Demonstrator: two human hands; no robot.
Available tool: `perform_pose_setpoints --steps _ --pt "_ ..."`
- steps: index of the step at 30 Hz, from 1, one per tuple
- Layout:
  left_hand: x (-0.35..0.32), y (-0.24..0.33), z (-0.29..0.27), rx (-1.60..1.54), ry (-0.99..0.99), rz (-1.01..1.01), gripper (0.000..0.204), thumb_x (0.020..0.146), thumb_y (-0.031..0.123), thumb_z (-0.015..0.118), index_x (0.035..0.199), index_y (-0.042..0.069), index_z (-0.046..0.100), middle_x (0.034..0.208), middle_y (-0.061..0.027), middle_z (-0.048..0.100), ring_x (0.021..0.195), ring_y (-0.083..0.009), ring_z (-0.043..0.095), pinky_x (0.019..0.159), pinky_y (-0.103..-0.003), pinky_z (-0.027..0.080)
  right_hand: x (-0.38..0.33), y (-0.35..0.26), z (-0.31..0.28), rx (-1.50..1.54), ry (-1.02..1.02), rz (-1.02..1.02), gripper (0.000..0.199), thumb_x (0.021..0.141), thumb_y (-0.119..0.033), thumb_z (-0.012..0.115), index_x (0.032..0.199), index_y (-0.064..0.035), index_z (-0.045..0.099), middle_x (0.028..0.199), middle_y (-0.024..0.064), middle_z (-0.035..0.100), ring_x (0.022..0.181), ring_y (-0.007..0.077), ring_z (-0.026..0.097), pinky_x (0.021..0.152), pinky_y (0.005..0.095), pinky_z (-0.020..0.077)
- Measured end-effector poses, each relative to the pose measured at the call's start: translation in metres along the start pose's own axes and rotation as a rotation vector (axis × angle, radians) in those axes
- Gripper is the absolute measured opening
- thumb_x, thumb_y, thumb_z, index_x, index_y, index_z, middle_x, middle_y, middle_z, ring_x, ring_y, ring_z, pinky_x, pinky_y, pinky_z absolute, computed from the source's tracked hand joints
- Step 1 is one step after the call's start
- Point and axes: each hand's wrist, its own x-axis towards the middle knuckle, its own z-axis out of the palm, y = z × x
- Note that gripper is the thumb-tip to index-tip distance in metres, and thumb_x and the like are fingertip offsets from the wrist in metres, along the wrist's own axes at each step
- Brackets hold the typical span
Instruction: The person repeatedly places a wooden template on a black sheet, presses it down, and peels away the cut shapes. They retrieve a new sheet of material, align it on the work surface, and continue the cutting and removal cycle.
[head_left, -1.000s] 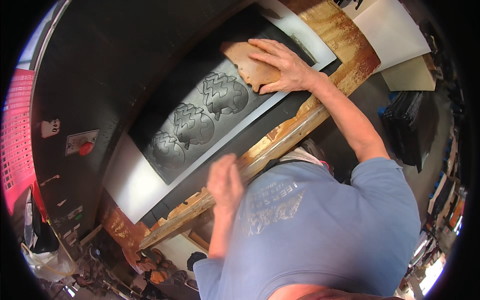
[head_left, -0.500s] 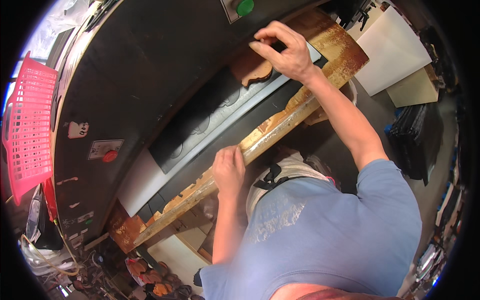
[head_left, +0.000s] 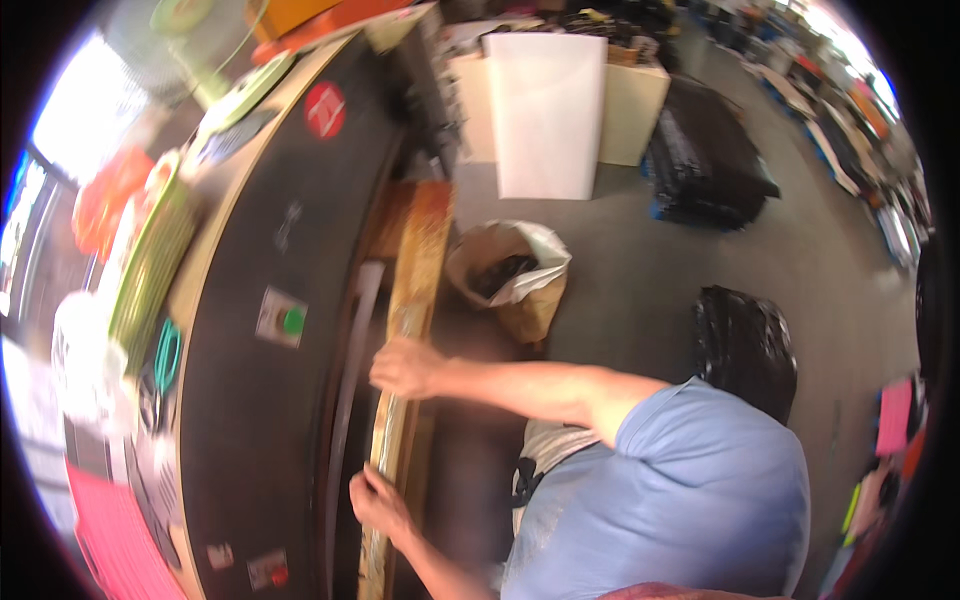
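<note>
My right hand (head_left: 408,368) is over the worn wooden ledge (head_left: 418,255) along the front of a large dark machine (head_left: 270,420). Its fingers are curled in, and whatever they might hold is hidden. Nearer to me, my left hand (head_left: 380,502) is at the same ledge with loosely closed fingers, blurred; I cannot make out anything in it. Beside the ledge runs a pale metal strip (head_left: 352,375) at the machine's narrow opening. What lies inside that opening is hidden from here.
A green button (head_left: 293,320) sits on the machine's front. Scissors (head_left: 165,365) and a pink basket (head_left: 120,535) are on its top. An open sack (head_left: 540,285) stands beyond the ledge. Black wrapped bundles (head_left: 705,155) and a white panel (head_left: 545,115) are farther off.
The view has swung toward the right, bringing the sack and the floor into sight. My right hand has come down from the machine's opening to the ledge. The brown piece there is no longer visible.
</note>
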Motion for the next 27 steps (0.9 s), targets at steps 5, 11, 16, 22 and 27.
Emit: perform_pose_setpoints --steps 5,11,16,22,27 --pt "0.008 -0.013 0.001 0.065 -0.044 0.031 0.03 0.102 0.022 0.07 0.087 -0.003 0.071 0.074 -0.0192 0.066 0.065 -0.0395 0.06 0.061 -0.05 0.047 0.008 0.009 0.027 0.069 -0.107 0.186 0.023 0.097 -0.024 0.065 0.081 -0.0087 0.071 0.085 0.0084 0.069 0.089 0.0296 0.068 0.086 0.0455 0.0508" --pt "0.009 -0.021 0.011 0.082 -0.002 0.032 0.036 0.104 0.03 0.069 0.086 -0.002 0.07 0.077 -0.0191 0.068 0.07 -0.0417 0.063 0.064 -0.053 0.048 0.011 0.006 0.023 0.094 -0.104 0.182 0.025 0.097 -0.025 0.063 0.079 -0.0084 0.071 0.084 0.0096 0.069 0.087 0.031 0.068 0.086 0.0463 0.049" --pt "0.004 -0.017 0.021 0.222 -0.114 -0.128 0.033 0.104 0.031 0.068 0.096 -0.001 0.075 0.09 -0.0189 0.074 0.079 -0.039 0.07 0.071 -0.05 0.055 0.001 0.019 0.036 0.135 -0.134 0.155 0.021 0.095 -0.023 0.067 0.08 -0.0087 0.067 0.084 0.0095 0.063 0.086 0.0312 0.063 0.083 0.0458 0.0494" --pt "-0.023 0.014 0.031 0.201 0.018 -0.157 0.044 0.099 0.043 0.072 0.085 0.002 0.076 0.079 -0.0181 0.074 0.067 -0.0359 0.069 0.062 -0.048 0.055 -0.028 0.027 0.027 0.159 -0.207 0.116 0.014 0.09 -0.021 0.069 0.085 -0.0084 0.067 0.086 0.01 0.062 0.088 0.032 0.062 0.082 0.0465 0.0488" --pt "-0.045 0.056 0.027 0.188 -0.161 -0.421 0.048 0.101 0.049 0.066 0.099 0.003 0.08 0.091 -0.0208 0.078 0.083 -0.0411 0.072 0.079 -0.051 0.058 -0.012 0.01 -0.006 0.415 -0.194 0.244 0.04 0.078 -0.016 0.077 0.113 0.0013 0.066 0.121 0.0204 0.06 0.113 0.0382 0.059 0.095 0.0525 0.0486"
